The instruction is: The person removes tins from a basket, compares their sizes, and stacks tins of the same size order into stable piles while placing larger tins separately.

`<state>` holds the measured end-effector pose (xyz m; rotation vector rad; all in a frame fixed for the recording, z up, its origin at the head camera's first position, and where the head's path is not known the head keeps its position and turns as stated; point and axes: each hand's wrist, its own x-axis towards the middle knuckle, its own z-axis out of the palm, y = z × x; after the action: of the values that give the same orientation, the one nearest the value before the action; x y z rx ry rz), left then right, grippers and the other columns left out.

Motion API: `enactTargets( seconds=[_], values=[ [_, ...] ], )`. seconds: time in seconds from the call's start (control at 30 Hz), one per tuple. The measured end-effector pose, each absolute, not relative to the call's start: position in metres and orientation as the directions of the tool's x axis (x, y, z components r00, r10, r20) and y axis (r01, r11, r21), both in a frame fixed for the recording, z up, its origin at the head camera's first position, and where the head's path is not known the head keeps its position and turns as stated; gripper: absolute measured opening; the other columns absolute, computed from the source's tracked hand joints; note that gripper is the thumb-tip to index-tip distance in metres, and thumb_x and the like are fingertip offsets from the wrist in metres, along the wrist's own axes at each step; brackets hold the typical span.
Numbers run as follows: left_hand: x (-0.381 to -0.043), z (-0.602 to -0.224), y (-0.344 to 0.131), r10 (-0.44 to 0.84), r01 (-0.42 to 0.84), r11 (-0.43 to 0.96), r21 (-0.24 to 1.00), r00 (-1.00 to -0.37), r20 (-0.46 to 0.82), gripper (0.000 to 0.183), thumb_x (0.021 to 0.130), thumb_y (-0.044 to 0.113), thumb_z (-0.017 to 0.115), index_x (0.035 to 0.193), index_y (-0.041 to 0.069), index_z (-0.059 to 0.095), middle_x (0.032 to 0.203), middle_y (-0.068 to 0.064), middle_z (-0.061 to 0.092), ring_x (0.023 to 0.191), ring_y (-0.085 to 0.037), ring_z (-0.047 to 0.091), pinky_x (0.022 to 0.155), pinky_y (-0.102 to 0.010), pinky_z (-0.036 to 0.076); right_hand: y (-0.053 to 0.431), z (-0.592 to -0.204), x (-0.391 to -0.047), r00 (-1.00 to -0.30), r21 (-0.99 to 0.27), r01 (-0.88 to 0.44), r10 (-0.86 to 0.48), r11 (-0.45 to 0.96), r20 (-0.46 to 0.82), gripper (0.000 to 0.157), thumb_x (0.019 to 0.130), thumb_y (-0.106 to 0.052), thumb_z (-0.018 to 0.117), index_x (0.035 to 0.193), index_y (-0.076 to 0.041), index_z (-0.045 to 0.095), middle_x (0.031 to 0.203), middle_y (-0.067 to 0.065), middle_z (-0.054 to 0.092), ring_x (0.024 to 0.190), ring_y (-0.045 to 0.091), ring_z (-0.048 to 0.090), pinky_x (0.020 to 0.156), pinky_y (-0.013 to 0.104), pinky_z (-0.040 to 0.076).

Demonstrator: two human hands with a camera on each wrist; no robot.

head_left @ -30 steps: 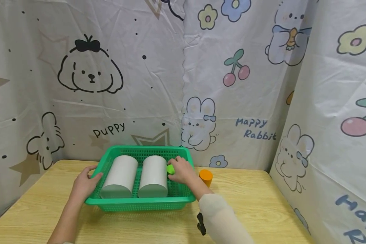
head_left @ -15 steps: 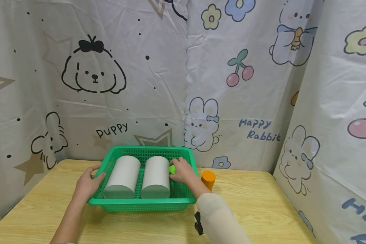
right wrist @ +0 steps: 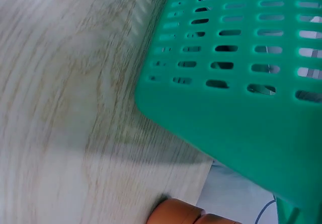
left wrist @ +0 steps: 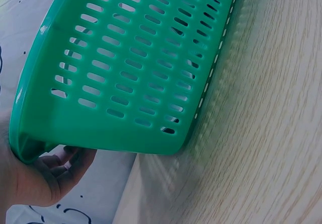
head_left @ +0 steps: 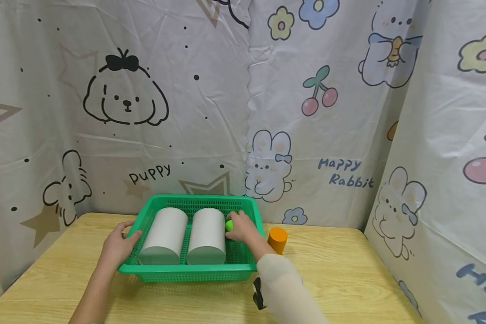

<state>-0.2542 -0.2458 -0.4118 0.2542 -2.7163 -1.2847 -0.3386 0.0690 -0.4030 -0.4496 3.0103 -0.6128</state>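
A green plastic basket (head_left: 194,267) with slotted walls stands on the table. Two large white cylinders (head_left: 164,236) lie side by side in it, lengthwise to me. My left hand (head_left: 119,243) grips the basket's left rim, thumb over the edge; in the left wrist view its fingers (left wrist: 75,171) curl beneath the rim. My right hand (head_left: 243,228) reaches into the basket's right part, beside the right-hand white cylinder (head_left: 206,234). Between its thumb and fingers it holds a small lime-green object (head_left: 229,225), mostly hidden by the hand. The right wrist view shows only the basket's outer wall (right wrist: 226,93).
An orange cylinder (head_left: 277,240) stands on the table just right of the basket, close to my right forearm. The wooden table (head_left: 340,279) ends at a printed curtain (head_left: 210,135) behind, and another curtain side hangs along the right.
The head view has turned slightly, so the scene sits a little further right. My right forearm has shifted slightly left; both hands keep their places at the basket.
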Motion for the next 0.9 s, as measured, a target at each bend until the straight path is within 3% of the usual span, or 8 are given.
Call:
enactTargets(
  seconds=[0.23,0.5,0.9],
  values=[
    [-0.254,-0.416,-0.247,-0.202,-0.102,0.627,0.772,-0.979,0.036,0.060,0.098,0.034,0.044,0.142,-0.004,0.030,0.115,-0.033,0.051,0.094,-0.037,0.055,0.068,-0.038,0.046,0.067,-0.412,-0.339,-0.962,-0.410,-0.248,-0.273,0.878,-0.002,0.050,0.081,-0.020,0.072,0.126,-0.008,0.053,0.132,0.021,0.044,0.117,0.034,0.048,0.093,0.047,0.044],
    [-0.254,-0.417,-0.246,-0.203,-0.100,0.625,0.775,-0.978,0.038,0.060,0.097,0.034,0.044,0.142,-0.003,0.030,0.118,-0.033,0.050,0.098,-0.040,0.053,0.071,-0.042,0.046,0.067,-0.421,-0.342,-0.967,-0.415,-0.233,-0.256,0.880,-0.001,0.049,0.081,-0.018,0.072,0.125,-0.008,0.053,0.131,0.021,0.044,0.115,0.033,0.048,0.093,0.046,0.045],
    [-0.255,-0.413,-0.247,-0.206,-0.092,0.625,0.775,-0.977,0.050,0.059,0.097,0.033,0.045,0.141,-0.004,0.031,0.115,-0.033,0.051,0.095,-0.038,0.054,0.069,-0.040,0.046,0.065,-0.422,-0.349,-0.969,-0.448,-0.194,-0.243,0.873,-0.054,0.056,0.083,-0.018,0.070,0.133,-0.007,0.047,0.137,0.023,0.039,0.123,0.036,0.045,0.097,0.048,0.042]
  ],
)
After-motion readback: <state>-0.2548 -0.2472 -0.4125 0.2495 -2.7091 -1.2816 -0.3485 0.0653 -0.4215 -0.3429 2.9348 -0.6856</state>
